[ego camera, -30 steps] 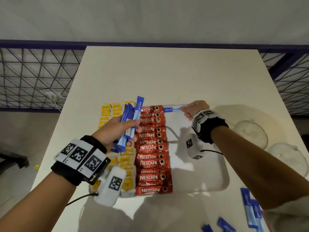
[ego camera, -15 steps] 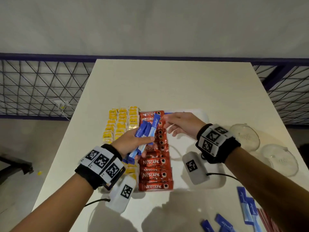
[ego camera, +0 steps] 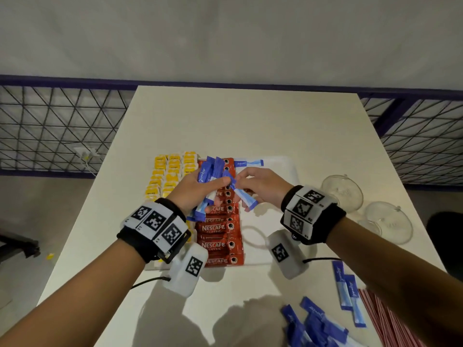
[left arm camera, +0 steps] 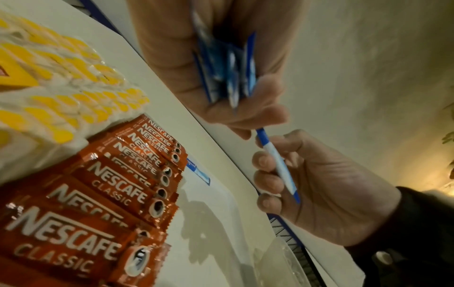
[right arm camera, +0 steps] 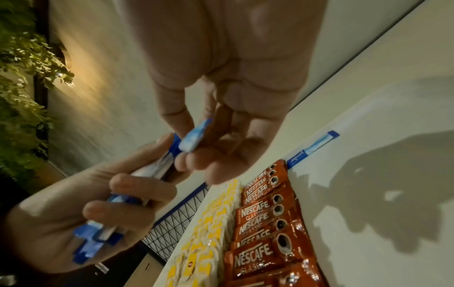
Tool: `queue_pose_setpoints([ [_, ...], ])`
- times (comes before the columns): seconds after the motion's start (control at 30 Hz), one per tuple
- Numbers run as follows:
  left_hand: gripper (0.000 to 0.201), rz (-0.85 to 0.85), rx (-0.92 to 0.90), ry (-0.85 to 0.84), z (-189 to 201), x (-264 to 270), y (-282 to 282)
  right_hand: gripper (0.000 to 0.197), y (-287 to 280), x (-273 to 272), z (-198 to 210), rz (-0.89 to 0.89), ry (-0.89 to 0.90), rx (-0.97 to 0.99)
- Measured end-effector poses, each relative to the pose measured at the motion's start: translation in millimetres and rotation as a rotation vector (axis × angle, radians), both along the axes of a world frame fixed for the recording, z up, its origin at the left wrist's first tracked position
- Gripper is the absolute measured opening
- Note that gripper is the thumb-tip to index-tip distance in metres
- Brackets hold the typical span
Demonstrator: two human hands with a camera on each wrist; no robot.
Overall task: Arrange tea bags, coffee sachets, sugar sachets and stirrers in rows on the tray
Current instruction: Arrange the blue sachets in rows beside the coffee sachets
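On the white tray (ego camera: 288, 164) lie yellow tea bags (ego camera: 172, 171) in rows at the left and a row of red coffee sachets (ego camera: 220, 229) beside them. One blue sugar sachet (ego camera: 248, 163) lies flat at the tray's far edge, right of the coffee. My left hand (ego camera: 200, 189) grips a bundle of blue sugar sachets (ego camera: 210, 171) above the coffee row. My right hand (ego camera: 255, 186) pinches a single blue sugar sachet (ego camera: 244, 196), its top end still at the left hand's fingertips. The same sachet (left arm camera: 277, 165) shows in the left wrist view.
Loose blue sugar sachets (ego camera: 348, 296) and a further heap of them (ego camera: 313, 324) lie on the table at the near right, next to red-striped stirrers (ego camera: 385, 321). Two clear glass lids (ego camera: 342, 191) sit right of the tray. A wire fence runs behind the table.
My right hand left the sachet it laid at the tray's far edge, came back to the left hand and took hold of one sachet from the bundle. The head camera tilted down.
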State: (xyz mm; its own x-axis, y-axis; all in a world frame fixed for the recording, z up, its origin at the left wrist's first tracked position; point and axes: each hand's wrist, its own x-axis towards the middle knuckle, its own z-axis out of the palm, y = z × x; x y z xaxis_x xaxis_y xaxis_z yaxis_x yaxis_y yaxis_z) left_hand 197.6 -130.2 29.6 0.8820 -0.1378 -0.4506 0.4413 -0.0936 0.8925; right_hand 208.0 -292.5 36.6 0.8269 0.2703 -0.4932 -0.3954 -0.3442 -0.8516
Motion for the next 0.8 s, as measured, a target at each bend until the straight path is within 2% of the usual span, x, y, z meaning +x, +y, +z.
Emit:
queue_pose_setpoints([
  [0.17, 0.013, 0.099, -0.017, -0.05, -7.3, 2.2, -4.9, 0.004, -9.1, 0.3, -3.1, 0.01, -0.002, 0.051],
  [0.27, 0.015, 0.174, -0.031, -0.051, -11.4, 4.4, -6.4, 0.014, -18.6, 1.1, -9.6, 0.013, 0.031, 0.085],
  [0.33, 0.014, 0.192, -0.038, -0.033, -14.4, 6.3, -6.4, 0.014, -25.3, 3.1, -14.0, -0.002, 0.033, 0.088],
  [0.43, 0.021, 0.164, -0.039, 0.011, -19.0, 9.4, -4.1, 0.001, -35.5, 12.0, -21.4, -0.096, -0.004, 0.027],
  [0.6, 0.01, 0.149, -0.042, 0.062, -25.1, 14.1, 6.0, 0.015, -51.0, 38.7, -43.5, -0.353, 0.077, 0.006],
  [0.73, 0.01, 0.177, -0.044, 0.096, -30.4, 17.5, 14.9, 0.009, -55.0, 56.6, -58.0, -0.351, 0.166, -0.052],
  [0.8, 0.01, 0.177, -0.051, 0.104, -31.0, 19.3, 18.2, 0.018, -54.4, 62.9, -64.8, -0.364, 0.167, -0.072],
])
